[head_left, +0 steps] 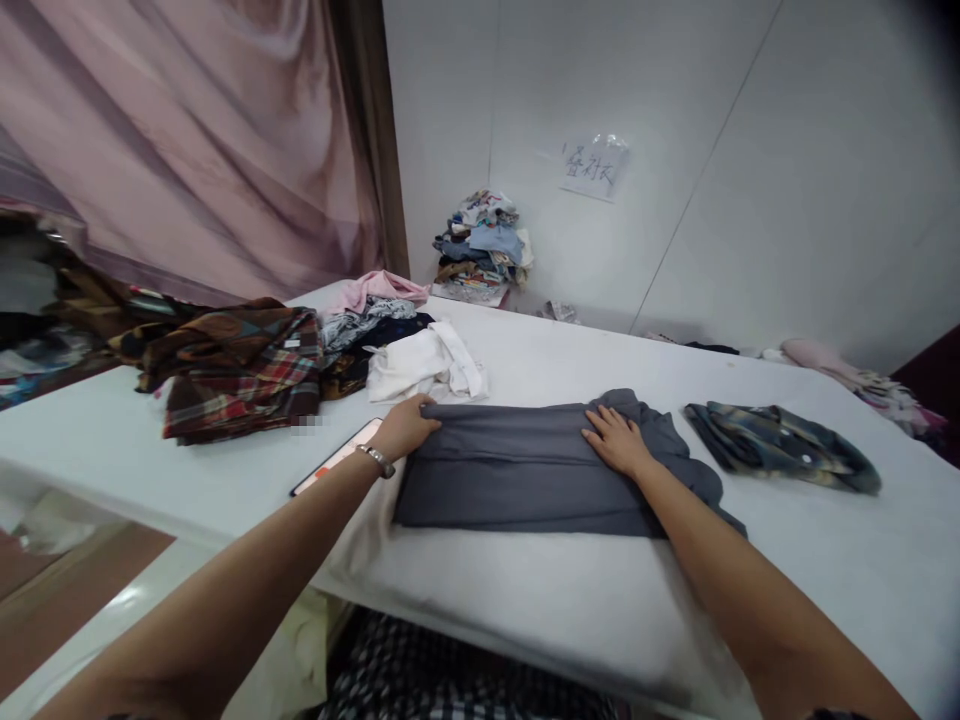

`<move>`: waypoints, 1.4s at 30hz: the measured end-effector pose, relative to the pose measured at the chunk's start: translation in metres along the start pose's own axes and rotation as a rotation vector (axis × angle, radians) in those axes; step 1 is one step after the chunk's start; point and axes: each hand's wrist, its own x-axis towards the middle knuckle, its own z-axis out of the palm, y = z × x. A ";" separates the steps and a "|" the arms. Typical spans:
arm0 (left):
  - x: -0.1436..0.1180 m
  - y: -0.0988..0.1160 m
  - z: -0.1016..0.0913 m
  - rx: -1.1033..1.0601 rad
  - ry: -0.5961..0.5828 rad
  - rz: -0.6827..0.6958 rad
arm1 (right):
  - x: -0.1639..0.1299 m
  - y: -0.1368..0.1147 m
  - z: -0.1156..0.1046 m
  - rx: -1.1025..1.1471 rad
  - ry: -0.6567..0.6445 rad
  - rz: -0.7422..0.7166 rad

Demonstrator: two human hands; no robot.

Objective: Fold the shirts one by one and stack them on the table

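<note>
A dark grey shirt (517, 485) lies folded lengthwise into a long strip across the white table in front of me. My left hand (405, 428) pinches its far left corner between thumb and fingers. Toward the strip's right end, my right hand (616, 440) rests flat on the cloth with the fingers spread. Rumpled fabric bunches beyond and to the right of that hand. A phone (341, 455) with a lit screen lies partly behind my left wrist.
A folded plaid shirt (784, 445) lies to the right on the table (825, 560). At the left are a red plaid garment (244, 385), a white garment (427, 362) and a pink one (382, 288). A tall clothes pile (484, 245) stands against the back wall.
</note>
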 end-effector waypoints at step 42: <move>-0.051 -0.033 0.020 0.001 0.174 -0.167 | -0.009 -0.001 -0.019 0.085 0.034 0.178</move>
